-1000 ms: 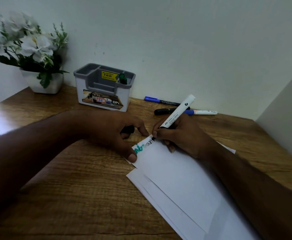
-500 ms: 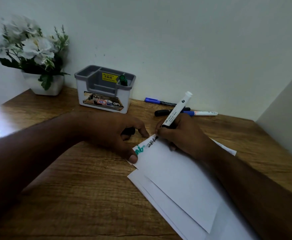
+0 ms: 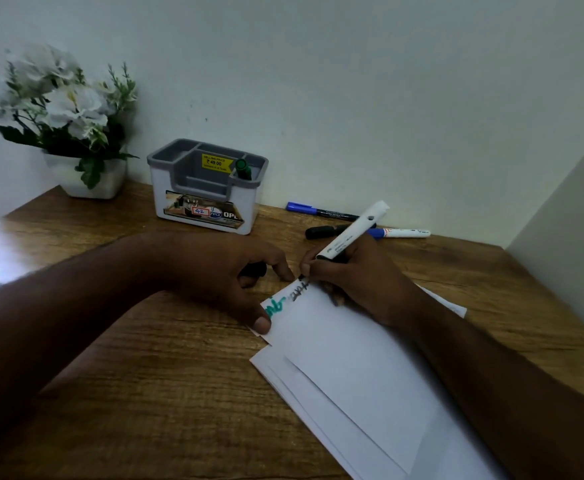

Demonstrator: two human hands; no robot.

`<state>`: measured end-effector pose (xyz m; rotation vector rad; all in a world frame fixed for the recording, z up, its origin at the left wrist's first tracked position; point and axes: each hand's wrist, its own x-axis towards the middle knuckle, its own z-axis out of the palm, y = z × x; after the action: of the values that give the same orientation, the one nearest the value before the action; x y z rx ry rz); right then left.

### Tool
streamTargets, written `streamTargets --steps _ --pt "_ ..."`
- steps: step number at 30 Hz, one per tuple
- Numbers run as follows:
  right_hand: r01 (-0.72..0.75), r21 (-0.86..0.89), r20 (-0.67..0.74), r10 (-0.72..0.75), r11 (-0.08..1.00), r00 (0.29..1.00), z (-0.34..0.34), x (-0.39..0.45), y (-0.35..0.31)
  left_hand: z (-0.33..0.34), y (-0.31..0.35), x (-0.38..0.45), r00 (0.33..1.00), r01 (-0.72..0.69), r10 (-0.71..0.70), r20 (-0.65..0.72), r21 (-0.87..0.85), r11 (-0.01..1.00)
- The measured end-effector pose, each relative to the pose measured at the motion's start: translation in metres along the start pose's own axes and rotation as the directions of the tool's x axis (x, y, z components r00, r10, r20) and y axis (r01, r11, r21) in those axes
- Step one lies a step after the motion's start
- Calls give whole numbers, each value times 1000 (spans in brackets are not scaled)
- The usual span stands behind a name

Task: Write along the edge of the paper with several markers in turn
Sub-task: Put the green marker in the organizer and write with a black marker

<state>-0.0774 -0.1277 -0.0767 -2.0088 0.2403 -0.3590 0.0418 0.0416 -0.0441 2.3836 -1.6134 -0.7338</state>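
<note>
A stack of white paper (image 3: 349, 362) lies on the wooden desk, its top sheet carrying green then black writing along the far edge. My right hand (image 3: 359, 271) grips a white-barrelled black marker (image 3: 354, 233) with the tip on that edge, just past the black letters. My left hand (image 3: 221, 268) presses its thumb on the sheet's left corner and curls around a small black cap (image 3: 254, 270). Against the wall lie a blue-capped marker (image 3: 318, 212), a black marker (image 3: 325, 231) and a white marker with a blue cap (image 3: 401, 233). A green marker (image 3: 243, 169) stands in the organiser.
A grey and white desk organiser (image 3: 207, 199) stands near the wall. A white pot of white flowers (image 3: 75, 133) fills the back left corner. A side wall panel (image 3: 567, 237) closes the desk on the right.
The black writing has grown longer along the paper's edge, and my right hand with the marker has crept right along it. My left hand has stayed put.
</note>
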Motion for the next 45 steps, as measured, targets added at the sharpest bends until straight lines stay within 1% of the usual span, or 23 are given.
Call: streamTargets --steps 2,3,6,8,10,13,16,19,24,28,31,35,38,39,42,43,45 --pt "-39 246 -29 47 969 998 -3 0 1 1 -1 1 1000 3 -3 8 -10 1000" --pt "-45 324 -35 59 945 998 -4 1 1 2 -2 1 1000 7 -7 9 -19 1000" --pt "-53 454 -31 75 890 997 -5 3 2 3 -5 0 1000 7 -10 -23 -101 995" --pt "-34 486 -56 70 873 996 -4 2 1 2 -10 -1 995 -28 7 -103 -199 980" --pt "12 484 -96 39 875 995 -3 0 -1 3 -13 -2 978 -76 17 -207 -284 956" --pt "100 438 -185 -19 893 982 -4 0 -3 8 -13 3 933 -123 -2 -359 -324 938" --pt "122 392 -195 -47 912 980 -3 0 -5 12 -10 6 898 -209 -11 -440 -448 869" --pt "135 364 -203 -63 922 977 0 0 -5 14 -6 5 885 -268 -18 -466 -539 799" --pt "123 354 -177 -63 927 982 0 0 -3 18 -4 4 876 -298 -14 -483 -563 771" --pt "153 382 -171 -93 911 981 -1 -1 -8 17 -4 3 873 -338 -24 -486 -642 688" --pt "172 372 -175 -113 912 978 -1 -3 -10 19 0 5 861 -365 -38 -506 -670 646" --pt "141 378 -112 -107 915 988 5 -4 -13 22 3 7 852 -391 -37 -521 -683 618" --pt "150 364 -123 -112 919 986 8 -3 -14 22 2 10 840 -425 -68 -539 -730 535" --pt "152 363 -126 -114 919 986 10 -2 -13 22 2 11 828 -435 -73 -556 -719 542" --pt "142 392 -144 -92 909 985 16 0 -14 24 5 13 800 -424 -72 -596 -647 634" --pt "137 403 -150 -83 905 985 17 0 -14 25 6 13 795 -420 -81 -601 -642 641" --pt "116 398 -143 -64 910 988 19 1 -13 26 5 15 790 -432 -93 -607 -657 617"
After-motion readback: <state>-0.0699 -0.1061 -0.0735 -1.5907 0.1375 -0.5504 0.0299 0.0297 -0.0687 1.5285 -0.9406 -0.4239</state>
